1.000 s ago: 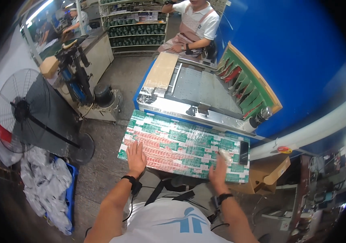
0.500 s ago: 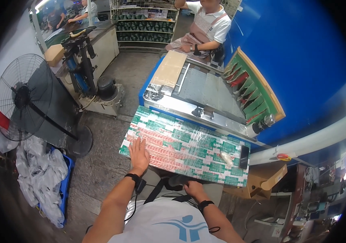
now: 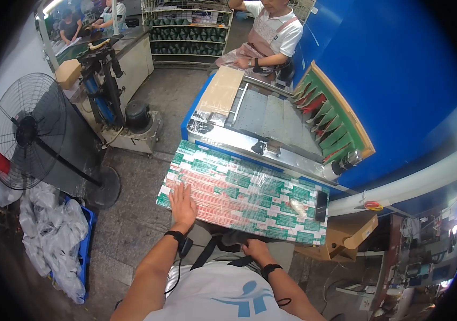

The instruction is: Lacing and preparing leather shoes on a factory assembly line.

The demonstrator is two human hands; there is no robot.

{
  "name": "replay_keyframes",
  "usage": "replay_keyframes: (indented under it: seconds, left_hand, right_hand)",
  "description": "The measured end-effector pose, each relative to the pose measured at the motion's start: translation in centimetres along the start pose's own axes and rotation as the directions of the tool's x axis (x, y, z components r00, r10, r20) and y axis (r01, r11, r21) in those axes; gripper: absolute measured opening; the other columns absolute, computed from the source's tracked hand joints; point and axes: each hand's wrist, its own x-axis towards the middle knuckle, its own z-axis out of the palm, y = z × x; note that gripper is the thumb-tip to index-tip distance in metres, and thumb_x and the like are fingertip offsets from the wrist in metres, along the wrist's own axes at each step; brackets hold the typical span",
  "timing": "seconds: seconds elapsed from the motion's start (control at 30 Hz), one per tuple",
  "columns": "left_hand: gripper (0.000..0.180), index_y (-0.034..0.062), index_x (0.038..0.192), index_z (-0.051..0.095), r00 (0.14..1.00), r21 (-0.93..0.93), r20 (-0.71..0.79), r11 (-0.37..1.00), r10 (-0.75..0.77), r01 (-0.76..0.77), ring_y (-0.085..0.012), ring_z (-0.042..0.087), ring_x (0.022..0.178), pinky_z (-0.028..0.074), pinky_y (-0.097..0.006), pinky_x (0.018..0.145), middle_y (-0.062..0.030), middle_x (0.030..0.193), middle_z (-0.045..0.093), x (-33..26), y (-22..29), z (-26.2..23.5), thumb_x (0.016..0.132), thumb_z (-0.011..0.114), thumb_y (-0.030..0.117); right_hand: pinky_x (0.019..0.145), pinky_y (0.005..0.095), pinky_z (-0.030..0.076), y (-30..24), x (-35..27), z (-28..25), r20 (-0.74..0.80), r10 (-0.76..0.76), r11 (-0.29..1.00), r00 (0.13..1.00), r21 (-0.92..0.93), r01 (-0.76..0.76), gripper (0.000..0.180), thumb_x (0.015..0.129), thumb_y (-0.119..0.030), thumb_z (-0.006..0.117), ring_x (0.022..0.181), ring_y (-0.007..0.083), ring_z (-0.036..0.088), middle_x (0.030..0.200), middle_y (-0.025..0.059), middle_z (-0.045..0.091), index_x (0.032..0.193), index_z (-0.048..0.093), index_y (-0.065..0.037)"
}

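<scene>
Contact with the green, red and white printed sheets under clear film [image 3: 242, 195] on the tabletop has halved since a second ago: left hand [image 3: 182, 204] stays spread flat on them, while right hand [image 3: 255, 250] has dropped below the near edge, fingers curled, seemingly empty.

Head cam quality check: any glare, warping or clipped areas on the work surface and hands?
Head view: glare streaks on the plastic-wrapped green and red sheet; strong fisheye bend on the blue machine edges; black vignette at the corners; blown-out light at far right. Left hand is sharp on the sheet; right hand sits low in shade.
</scene>
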Motion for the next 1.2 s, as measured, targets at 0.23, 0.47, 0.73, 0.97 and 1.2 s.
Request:
replay_keyframes:
  seconds: [0.23,0.47,0.73,0.97,1.2]
  left_hand:
    - [0.06,0.0061,0.155,0.05,0.999,0.001,-0.019,1.0,0.03,-0.03,-0.0438,0.032,0.156,0.014,-0.063,0.131,-0.0216,0.166,0.041,0.4,0.4,0.0,0.095,0.057,0.01]
    - [0.06,0.007,0.155,0.05,0.999,-0.005,-0.012,0.999,0.037,-0.037,-0.045,0.032,0.155,0.016,-0.063,0.13,-0.0219,0.165,0.042,0.5,0.2,0.7,0.095,0.058,0.012]
    - [0.06,0.0067,0.156,0.05,1.0,0.026,0.022,1.0,-0.006,0.005,-0.0419,0.029,0.158,0.012,-0.061,0.132,-0.0205,0.167,0.04,0.0,-0.4,0.1,0.096,0.056,0.014]
    - [0.06,0.0071,0.156,0.049,0.999,0.013,0.035,1.0,0.006,-0.006,-0.0425,0.03,0.158,0.011,-0.061,0.132,-0.0203,0.167,0.039,0.1,-0.2,0.3,0.097,0.055,0.013]
    - [0.06,0.0066,0.156,0.048,1.0,0.016,0.019,1.0,0.017,-0.018,-0.043,0.031,0.157,0.014,-0.062,0.131,-0.0211,0.166,0.04,0.0,-0.2,0.5,0.097,0.056,0.012]
  right_hand:
    - [0.081,0.0458,0.057,0.9,2.4,6.6,0.229,-0.376,0.915,0.898,0.248,0.319,0.032,0.084,-0.033,0.078,0.09,0.0356,0.075,0.099,0.0165,0.078,0.105,0.076,-0.008]
    - [0.072,0.0364,0.053,2.6,3.4,6.4,0.528,-0.37,0.905,0.764,0.391,0.168,0.036,0.091,-0.032,0.075,0.077,0.0146,0.067,0.096,0.0015,0.08,0.115,0.078,-0.005]
    - [0.078,0.0362,0.054,2.8,2.6,8.0,0.385,-0.378,0.774,0.842,0.63,0.059,0.03,0.091,-0.027,0.073,0.085,0.0184,0.069,0.096,0.005,0.079,0.112,0.078,-0.007]
    - [0.08,0.0401,0.058,0.1,1.8,5.9,0.064,-0.147,0.911,0.987,0.399,0.11,0.029,0.095,-0.029,0.074,0.085,0.0267,0.076,0.095,0.0138,0.079,0.111,0.078,-0.005]
    - [0.08,0.0406,0.058,-0.2,1.8,5.3,0.023,-0.104,0.884,0.994,0.46,0.081,0.031,0.097,-0.031,0.074,0.085,0.028,0.076,0.094,0.0152,0.079,0.112,0.078,-0.005]
